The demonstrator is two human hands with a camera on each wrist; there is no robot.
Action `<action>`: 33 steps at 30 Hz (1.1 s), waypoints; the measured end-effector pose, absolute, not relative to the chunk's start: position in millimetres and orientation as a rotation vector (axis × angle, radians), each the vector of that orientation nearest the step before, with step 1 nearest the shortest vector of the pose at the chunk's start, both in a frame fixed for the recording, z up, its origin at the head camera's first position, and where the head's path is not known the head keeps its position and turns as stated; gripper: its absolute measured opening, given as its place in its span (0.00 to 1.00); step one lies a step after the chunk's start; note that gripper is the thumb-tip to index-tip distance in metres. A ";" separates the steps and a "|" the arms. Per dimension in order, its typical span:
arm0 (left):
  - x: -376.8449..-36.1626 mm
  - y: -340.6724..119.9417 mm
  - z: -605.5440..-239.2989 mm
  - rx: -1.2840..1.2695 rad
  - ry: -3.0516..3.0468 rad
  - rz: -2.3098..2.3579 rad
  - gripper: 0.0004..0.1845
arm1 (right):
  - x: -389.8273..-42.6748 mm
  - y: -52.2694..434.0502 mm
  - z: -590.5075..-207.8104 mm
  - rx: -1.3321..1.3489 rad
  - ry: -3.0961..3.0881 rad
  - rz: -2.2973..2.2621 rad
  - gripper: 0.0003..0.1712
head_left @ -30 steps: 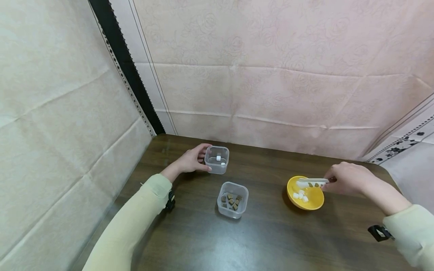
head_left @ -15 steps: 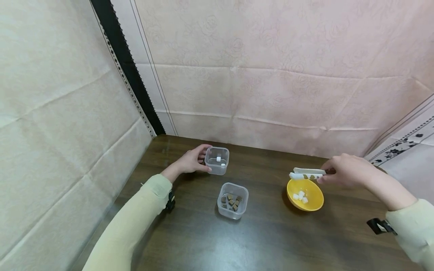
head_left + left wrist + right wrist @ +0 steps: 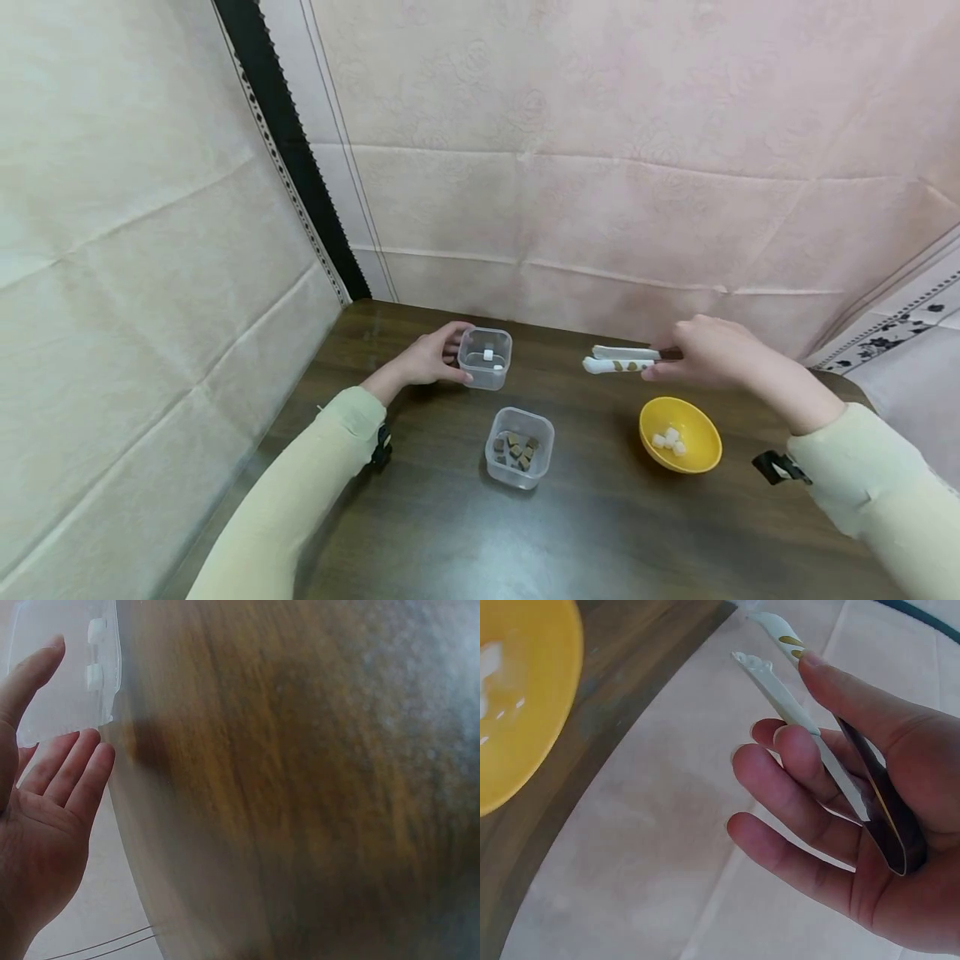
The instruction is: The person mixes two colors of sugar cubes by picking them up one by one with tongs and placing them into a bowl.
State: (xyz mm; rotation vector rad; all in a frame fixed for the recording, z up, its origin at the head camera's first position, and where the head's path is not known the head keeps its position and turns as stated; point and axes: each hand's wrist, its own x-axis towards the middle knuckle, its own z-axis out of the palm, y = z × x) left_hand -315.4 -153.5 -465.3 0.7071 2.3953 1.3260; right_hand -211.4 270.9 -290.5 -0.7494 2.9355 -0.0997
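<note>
Left hand [image 3: 427, 358] holds the far box [image 3: 486, 381], thumb on one side, fingers on the opposite one; box sits close to the table's [image 3: 585, 533] far edge, towards the far left corner. One white cube [image 3: 488, 355] in it, plus a smaller white bit (cube or glare, can't tell). Right hand [image 3: 712, 350] grips the tongs [image 3: 617, 366], bend against the palm, towards the far edge, between far box and bowl. Tong tips narrowly apart; no cube shows clearly between them. Yellow bowl [image 3: 697, 425], nearer the right edge, has a few white cubes [image 3: 672, 434]. Near box [image 3: 517, 482], further in from the far edge, has brown cubes [image 3: 515, 451]; no hand on it.

Handling, my judgement: squeeze light and even, as small cubes would likely pop out sideways; tips level and matched; carry above the rims so nothing knocks; lower before letting go. Left hand should only brace, thin plastic probably slides or flexes easily, fingertips below the rim so the opening is free.
</note>
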 end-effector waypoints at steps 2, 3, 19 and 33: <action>-315.5 -153.0 -465.7 0.713 2.397 1.327 0.48 | -214.9 260.5 -289.8 -0.765 2.936 -0.113 0.19; -315.5 -152.6 -465.6 0.715 2.398 1.328 0.48 | -217.1 255.4 -289.7 -0.778 2.936 -0.121 0.18; -318.4 -151.1 -466.8 0.735 2.392 1.341 0.48 | -258.7 190.5 -297.0 -0.935 2.874 -0.179 0.26; -317.1 -153.7 -467.0 0.709 2.401 1.324 0.49 | -281.8 154.7 -310.7 -0.908 2.791 -0.158 0.25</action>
